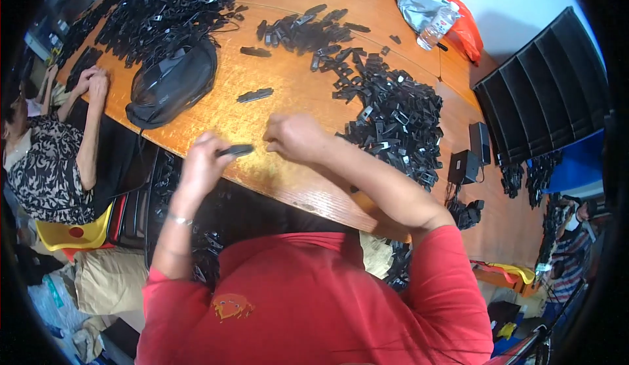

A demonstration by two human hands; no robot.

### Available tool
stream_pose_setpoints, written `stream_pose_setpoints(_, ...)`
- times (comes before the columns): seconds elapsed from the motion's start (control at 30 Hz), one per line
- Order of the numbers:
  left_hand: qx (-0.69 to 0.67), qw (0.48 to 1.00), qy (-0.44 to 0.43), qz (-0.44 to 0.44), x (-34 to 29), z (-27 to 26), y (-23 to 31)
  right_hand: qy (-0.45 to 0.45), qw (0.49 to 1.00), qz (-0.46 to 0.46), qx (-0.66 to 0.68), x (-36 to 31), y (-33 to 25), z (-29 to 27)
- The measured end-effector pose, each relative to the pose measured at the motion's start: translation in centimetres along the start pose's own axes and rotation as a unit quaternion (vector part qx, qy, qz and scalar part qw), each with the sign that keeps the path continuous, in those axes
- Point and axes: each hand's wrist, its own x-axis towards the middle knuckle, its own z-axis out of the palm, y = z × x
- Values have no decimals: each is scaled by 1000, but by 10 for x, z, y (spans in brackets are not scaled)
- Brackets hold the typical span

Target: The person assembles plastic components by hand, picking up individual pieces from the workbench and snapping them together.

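Observation:
My left hand (pixel 204 159) is closed on one end of a small, flat black plastic piece (pixel 236 149), which sticks out to the right over the table's near edge. Just right of its tip is my right hand (pixel 293 137), fingers curled together; whatever they may hold is hidden. Farther in lie two loose black pieces, a slim one with grey edges (pixel 255 95) and a darker one (pixel 255 51). A big heap of small black plastic parts (pixel 400 116) spreads to the right of my hands.
A black bag (pixel 175 85) lies at left on the wooden table (pixel 288 70). Behind it rises a large pile of black parts (pixel 177 11). Black boxes (pixel 464 166) and a black chair (pixel 547 87) stand right; a plastic bottle (pixel 438 28) lies far right. Another person's hands (pixel 95 82) rest at left.

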Motion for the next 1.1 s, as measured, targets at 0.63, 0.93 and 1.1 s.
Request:
stream_pose_setpoints(0.63,35,992,115,48,107,37,7,39,964,171,-201,-50,88,-67)
stream_pose_setpoints(0.93,-22,988,106,113,67,44,45,42,957,224,180,-32,17,-41)
stream_pose_setpoints(1.1,-325,946,6,-5,11,47,68,1,831,250,496,-34,-10,-25)
